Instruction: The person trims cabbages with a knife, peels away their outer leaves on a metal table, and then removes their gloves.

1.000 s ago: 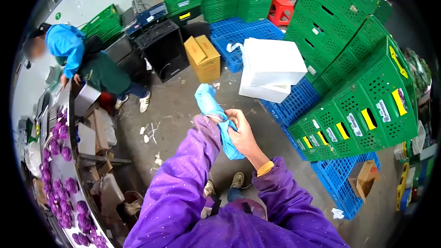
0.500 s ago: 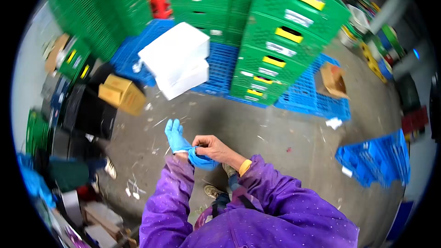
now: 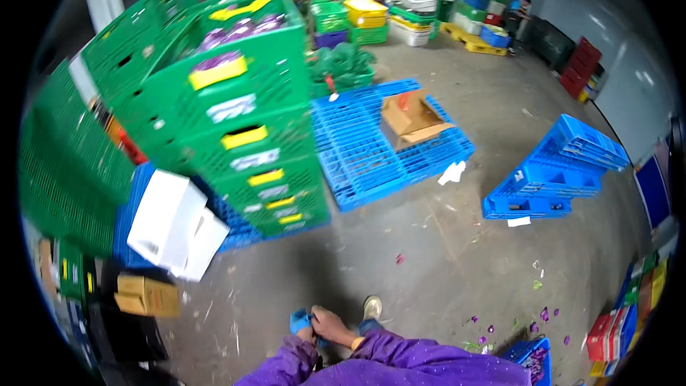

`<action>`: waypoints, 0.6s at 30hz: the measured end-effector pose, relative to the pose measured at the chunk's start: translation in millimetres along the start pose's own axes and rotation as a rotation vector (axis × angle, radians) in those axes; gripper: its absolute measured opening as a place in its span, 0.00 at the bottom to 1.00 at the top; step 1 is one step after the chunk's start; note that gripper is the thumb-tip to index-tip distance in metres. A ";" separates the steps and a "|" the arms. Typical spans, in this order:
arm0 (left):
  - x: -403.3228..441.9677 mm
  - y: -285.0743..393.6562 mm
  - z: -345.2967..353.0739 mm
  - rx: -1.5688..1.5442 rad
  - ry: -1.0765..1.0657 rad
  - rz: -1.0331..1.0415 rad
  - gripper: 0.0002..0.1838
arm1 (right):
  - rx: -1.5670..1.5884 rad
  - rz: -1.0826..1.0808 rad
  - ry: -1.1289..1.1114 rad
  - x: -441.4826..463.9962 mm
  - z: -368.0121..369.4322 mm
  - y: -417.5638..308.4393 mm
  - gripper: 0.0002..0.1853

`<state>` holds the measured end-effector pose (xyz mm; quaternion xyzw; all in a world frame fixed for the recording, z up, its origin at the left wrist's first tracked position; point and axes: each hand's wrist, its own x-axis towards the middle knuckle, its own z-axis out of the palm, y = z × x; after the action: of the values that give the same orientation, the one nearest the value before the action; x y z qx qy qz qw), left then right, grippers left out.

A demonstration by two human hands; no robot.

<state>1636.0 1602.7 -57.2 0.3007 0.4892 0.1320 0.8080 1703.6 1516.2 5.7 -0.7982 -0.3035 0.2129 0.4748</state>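
Note:
Low in the view, close to my body, my left hand wears a blue glove; its fingers are too small and unclear to judge. Bare and closed, my right hand pinches bunched blue glove material at the left wrist. Both hands touch there, over the grey floor. Purple sleeves cover my arms, with a yellow band at the right wrist.
Stacked green crates, the top one holding purple vegetables, stand ahead-left. White foam boxes rest on blue pallets. An open carton lies on another pallet. A tilted pallet is right. A person stands far back.
The view has swung right, bringing the tilted pallet and far area into sight. My hands now appear lower, still together at the left wrist. The co-worker at the left has gone out of view.

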 end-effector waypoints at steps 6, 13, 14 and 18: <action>25.2 -50.1 157.0 0.351 -0.095 0.209 0.16 | 0.022 0.202 0.123 41.3 -132.8 65.4 0.09; -5.6 -31.4 257.1 0.737 -0.554 0.318 0.18 | 0.219 0.178 0.433 61.8 -179.7 109.2 0.05; 25.1 -51.1 248.3 0.525 -0.562 0.025 0.15 | 0.184 0.111 0.545 65.7 -180.2 111.2 0.05; -48.2 12.0 281.0 1.033 -0.369 0.623 0.13 | 0.146 0.133 0.336 83.0 -202.9 82.8 0.06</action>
<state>1858.0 1487.4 80.1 0.7982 0.2320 0.0537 0.5534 1914.6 1415.4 21.0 -0.8042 -0.1504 0.1290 0.5604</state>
